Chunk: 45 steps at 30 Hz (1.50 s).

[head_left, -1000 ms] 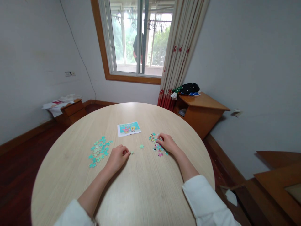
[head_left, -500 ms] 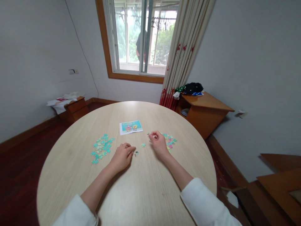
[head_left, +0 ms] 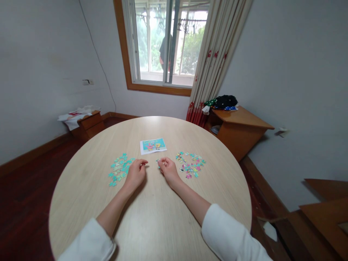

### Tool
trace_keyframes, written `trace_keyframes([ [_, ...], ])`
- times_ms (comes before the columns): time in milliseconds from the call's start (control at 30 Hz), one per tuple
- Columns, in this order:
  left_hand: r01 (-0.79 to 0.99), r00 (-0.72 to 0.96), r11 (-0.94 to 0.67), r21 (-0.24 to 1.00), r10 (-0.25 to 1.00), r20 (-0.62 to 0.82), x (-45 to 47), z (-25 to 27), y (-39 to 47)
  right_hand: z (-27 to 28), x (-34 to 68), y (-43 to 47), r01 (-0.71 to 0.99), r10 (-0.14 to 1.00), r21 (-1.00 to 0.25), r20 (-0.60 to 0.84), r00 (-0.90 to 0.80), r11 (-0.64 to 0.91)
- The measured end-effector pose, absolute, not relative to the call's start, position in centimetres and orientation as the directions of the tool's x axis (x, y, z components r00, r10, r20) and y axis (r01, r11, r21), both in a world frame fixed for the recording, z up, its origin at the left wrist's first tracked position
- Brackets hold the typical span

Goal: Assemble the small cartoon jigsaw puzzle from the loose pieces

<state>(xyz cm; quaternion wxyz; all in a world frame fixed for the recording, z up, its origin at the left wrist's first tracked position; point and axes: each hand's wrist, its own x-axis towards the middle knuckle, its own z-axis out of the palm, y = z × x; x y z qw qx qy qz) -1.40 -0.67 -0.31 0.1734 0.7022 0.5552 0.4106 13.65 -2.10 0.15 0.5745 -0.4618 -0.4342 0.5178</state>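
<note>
White sleeves (head_left: pixel 231 230) frame the near table (head_left: pixel 157 221). Here's the left hand (head_left: pixel 136 173), fingers curled, a slim gap at thumb and forefinger, nothing visible between; it partly screens the edge of the teal cluster (head_left: pixel 118 168). And the right hand (head_left: pixel 169 172), pinched narrow, holds a puzzle piece (head_left: pixel 157 161) mid-table, between both clusters! Fingers cover most of it, so its long axis can't be read. Right of that hand, the mixed-colour cluster (head_left: pixel 191 168). Beyond, the picture card (head_left: pixel 153 145) lies lengthwise left to right, right end slightly farther. Behind everything, the window (head_left: pixel 152 47).
</note>
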Motion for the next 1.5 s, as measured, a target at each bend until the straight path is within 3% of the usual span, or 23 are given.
trace_keyframes([
  [367,0.640,0.071,-0.324,0.697,0.928,0.366,-1.4,-0.2,-0.9,-0.6,17.6,0.7,0.015,0.922,-0.990,0.137,0.362,0.141],
  [600,0.602,0.071,-0.331,0.726,0.929,0.364,-1.2,0.1,-1.1,-0.2,19.4,1.1,0.036,0.885,-0.989,0.144,0.444,0.143],
  [733,0.468,0.045,-0.301,0.831,0.947,0.318,-1.0,0.2,-1.0,0.3,18.7,0.1,0.020,0.931,-0.988,0.150,0.333,0.152],
  [833,0.199,0.084,-0.176,0.964,0.983,0.162,-0.6,0.6,-1.1,0.6,17.5,-1.2,0.076,0.980,-0.989,0.139,0.145,0.130],
  [967,-0.063,0.149,-0.001,0.998,0.989,0.011,0.0,1.4,-1.7,0.8,16.1,-2.9,0.128,0.985,-0.980,0.137,-0.101,0.149],
  [1333,0.005,0.302,0.050,0.999,0.952,-0.049,0.1,2.5,-2.7,1.1,15.8,-3.4,0.147,0.979,-0.978,0.120,-0.165,0.144],
  [1500,-0.117,0.334,0.149,0.982,0.937,-0.102,0.1,2.4,-2.8,0.9,15.8,-3.2,0.104,0.978,-0.984,0.127,-0.165,0.145],
])
